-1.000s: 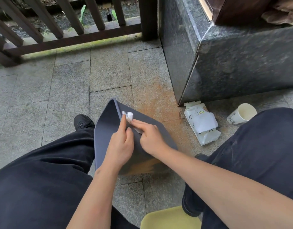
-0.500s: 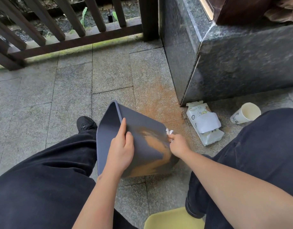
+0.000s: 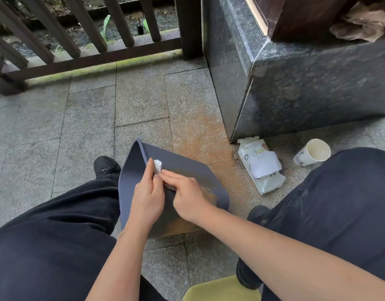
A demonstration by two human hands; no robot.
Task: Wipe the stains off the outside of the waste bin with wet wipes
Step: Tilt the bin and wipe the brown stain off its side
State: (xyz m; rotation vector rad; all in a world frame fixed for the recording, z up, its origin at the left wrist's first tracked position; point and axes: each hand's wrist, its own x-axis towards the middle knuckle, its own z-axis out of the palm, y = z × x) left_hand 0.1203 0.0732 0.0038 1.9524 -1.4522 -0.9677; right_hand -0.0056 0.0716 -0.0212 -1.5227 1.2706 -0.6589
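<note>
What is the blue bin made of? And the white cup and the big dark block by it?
The waste bin looks like matte plastic: thin, smooth, dark blue walls with a rounded edge. The cup seems to be paper: a thin rolled rim, a pale inside and a printed outside. The block looks like polished stone, perhaps granite: dark, speckled and faintly shiny.

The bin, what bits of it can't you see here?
Head view only:
- Waste bin: its inside faces away; both hands cover part of the wiped side.
- Wet wipe: mostly under the right hand.
- Wipes pack: print too small.
</note>
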